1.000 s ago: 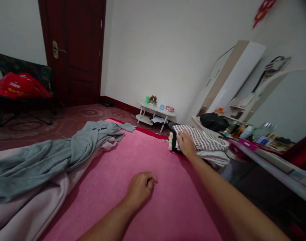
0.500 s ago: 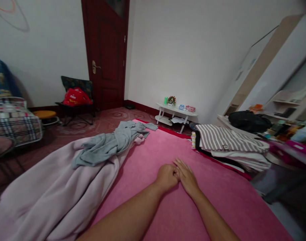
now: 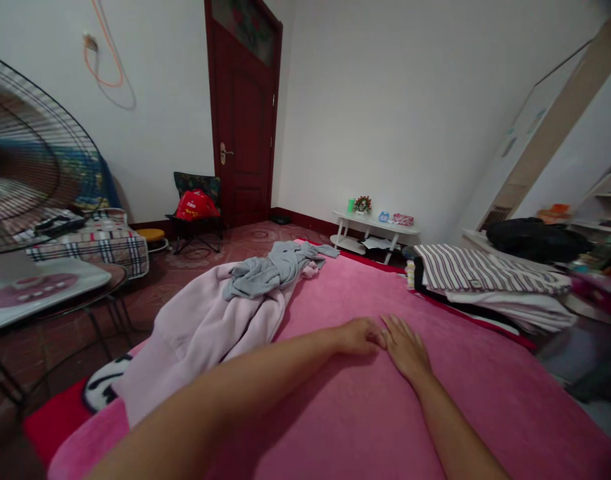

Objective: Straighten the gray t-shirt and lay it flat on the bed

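My left hand (image 3: 358, 335) rests on the pink blanket (image 3: 365, 400) with its fingers curled in, nothing visible in them. My right hand (image 3: 405, 347) lies flat beside it, fingers stretched out, its fingertips touching the left hand. To the left lies a pale pink garment (image 3: 200, 327) with a grey garment (image 3: 275, 270) crumpled on top. At the right edge of the blanket sits a folded stack topped by a striped shirt (image 3: 480, 270).
A fan (image 3: 30, 153) stands at the left above a small table (image 3: 35, 290). Behind are a dark red door (image 3: 243, 127), a chair with a red bag (image 3: 195, 203), a low white table (image 3: 375, 227), and a cluttered shelf with a black bag (image 3: 535, 240) at right.
My right hand left the striped stack and came back beside my left hand on the blanket. My view swung left, bringing the fan and small table into sight.
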A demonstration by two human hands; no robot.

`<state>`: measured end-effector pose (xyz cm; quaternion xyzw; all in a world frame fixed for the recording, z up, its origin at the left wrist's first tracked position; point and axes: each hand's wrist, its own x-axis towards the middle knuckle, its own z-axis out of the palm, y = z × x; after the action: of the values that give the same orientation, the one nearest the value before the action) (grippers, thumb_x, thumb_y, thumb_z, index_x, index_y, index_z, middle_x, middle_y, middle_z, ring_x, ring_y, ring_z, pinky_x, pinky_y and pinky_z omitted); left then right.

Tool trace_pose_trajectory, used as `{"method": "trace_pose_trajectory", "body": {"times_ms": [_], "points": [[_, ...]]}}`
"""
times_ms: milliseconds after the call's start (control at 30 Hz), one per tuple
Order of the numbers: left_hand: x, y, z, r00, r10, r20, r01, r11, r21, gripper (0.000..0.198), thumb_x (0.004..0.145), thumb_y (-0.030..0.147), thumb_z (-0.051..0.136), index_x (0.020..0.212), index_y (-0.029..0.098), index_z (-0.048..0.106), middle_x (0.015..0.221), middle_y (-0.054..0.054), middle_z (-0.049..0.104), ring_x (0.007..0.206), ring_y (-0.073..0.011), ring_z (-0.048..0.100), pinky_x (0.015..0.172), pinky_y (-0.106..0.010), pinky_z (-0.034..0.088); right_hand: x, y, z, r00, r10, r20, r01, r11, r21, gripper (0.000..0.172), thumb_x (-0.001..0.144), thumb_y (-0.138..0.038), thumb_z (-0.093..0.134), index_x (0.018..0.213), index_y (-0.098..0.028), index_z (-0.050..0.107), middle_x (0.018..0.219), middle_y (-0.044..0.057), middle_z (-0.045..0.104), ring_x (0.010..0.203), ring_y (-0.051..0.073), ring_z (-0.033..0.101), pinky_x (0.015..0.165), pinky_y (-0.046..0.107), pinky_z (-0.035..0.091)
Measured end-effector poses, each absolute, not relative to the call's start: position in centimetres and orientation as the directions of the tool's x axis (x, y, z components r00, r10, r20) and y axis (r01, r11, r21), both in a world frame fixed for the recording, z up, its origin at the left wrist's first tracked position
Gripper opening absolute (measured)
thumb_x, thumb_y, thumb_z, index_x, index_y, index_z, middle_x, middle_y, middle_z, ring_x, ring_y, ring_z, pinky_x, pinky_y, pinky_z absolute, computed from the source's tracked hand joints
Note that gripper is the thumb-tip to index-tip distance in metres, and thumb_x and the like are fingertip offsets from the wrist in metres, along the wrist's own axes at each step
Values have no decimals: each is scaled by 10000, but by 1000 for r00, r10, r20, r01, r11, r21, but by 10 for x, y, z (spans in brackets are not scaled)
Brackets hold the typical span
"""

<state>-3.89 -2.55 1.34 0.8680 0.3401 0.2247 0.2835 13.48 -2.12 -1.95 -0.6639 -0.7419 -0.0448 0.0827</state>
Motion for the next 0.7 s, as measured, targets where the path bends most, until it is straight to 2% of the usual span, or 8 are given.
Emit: {"method": "trace_pose_trajectory", "body": {"times_ms": [67,133,200,267,367,467,567,700], "points": [[-71,-36,35,775,621,117,486,-703,519,300,769,145,614,1063,135,677,977,-58,713,830,-154,648,753,-227,493,133,-24,-17,-84,982,170,994,95,-57,530,967,-391,202,1458,-254,348,1537,39,303,1417,246,250,1122,503,234],[-113,-47,59,768,634,88,604,-764,229,389,736,244,662,1117,167,659,1069,-98,681,970,-228,616,866,-322,473,132,-25,-15,-76,984,158,993,89,-75,533,965,-403,199,1454,-257,356,1535,33,308,1418,243,248,1126,499,230],[-160,-56,80,646,735,204,757,-650,-56,550,687,382,702,1196,191,617,1307,-150,543,1213,-339,469,1009,-469,367,133,-24,-14,-71,986,153,992,85,-90,534,963,-404,202,1450,-254,363,1536,31,308,1419,240,246,1129,496,226],[-205,-62,94,517,825,228,854,-479,-204,634,670,434,698,1248,204,578,1421,-153,427,1351,-397,276,1075,-565,231,133,-23,-14,-66,986,153,992,82,-101,535,960,-404,208,1447,-251,369,1534,32,312,1418,237,246,1131,497,220],[-259,-61,98,249,958,143,964,-231,-132,739,712,573,623,1350,230,481,1427,-156,419,1339,-413,291,1037,-582,272,134,-23,-15,-66,985,158,989,85,-117,533,957,-400,217,1441,-245,378,1528,36,323,1417,233,248,1130,498,221],[-287,-57,91,136,978,159,990,-139,7,671,749,484,616,1348,212,485,1378,-157,481,1252,-368,424,1017,-488,338,134,-23,-15,-67,983,169,986,92,-142,533,953,-399,229,1435,-238,389,1524,40,332,1413,243,255,1126,509,223],[-294,-53,92,11,963,270,967,-79,243,386,716,284,643,1096,216,667,1209,-109,621,1162,-306,516,1011,-382,353,133,-24,-16,-64,980,190,982,96,-164,532,949,-398,248,1427,-226,406,1517,54,345,1406,260,271,1119,523,225],[-293,-47,124,-206,941,270,865,46,499,126,712,305,639,748,198,694,803,-48,703,900,-247,630,821,-292,462,131,-26,-16,-62,971,232,979,105,-177,520,943,-382,284,1409,-208,439,1495,87,379,1387,280,307,1106,536,238]]}}
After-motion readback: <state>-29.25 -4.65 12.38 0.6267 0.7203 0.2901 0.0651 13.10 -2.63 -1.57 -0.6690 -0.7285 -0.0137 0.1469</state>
